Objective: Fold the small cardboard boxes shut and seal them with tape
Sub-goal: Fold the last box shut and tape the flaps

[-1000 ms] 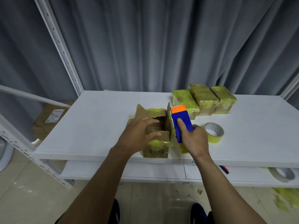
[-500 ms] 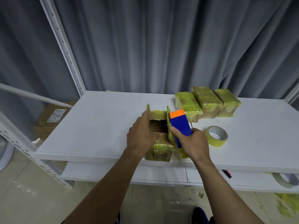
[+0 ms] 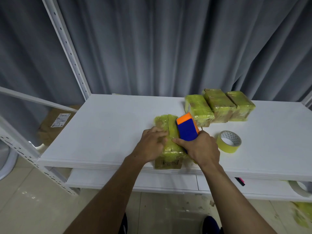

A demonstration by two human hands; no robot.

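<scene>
A small cardboard box (image 3: pixel 168 127) covered in yellow-green tape sits at the front edge of the white table (image 3: pixel 104 125), its top flaps folded down. My left hand (image 3: pixel 150 145) presses on the left flap with curled fingers. My right hand (image 3: pixel 200 148) grips a blue and orange block-shaped tool (image 3: pixel 186 128) and its thumb lies on the right flap. A roll of yellow tape (image 3: pixel 229 143) lies on the table just right of my right hand.
Three taped boxes (image 3: pixel 219 105) stand in a row at the back right. A second tape roll (image 3: pixel 300 188) and a pen (image 3: pixel 240 181) lie on the lower shelf. A metal shelf post (image 3: pixel 67 49) rises at the left; a cardboard parcel (image 3: pixel 55 122) sits behind it.
The box's flaps, standing open before, are now folded flat. My left hand moved from the box's left side onto its top, and my right hand came down with the blue tool.
</scene>
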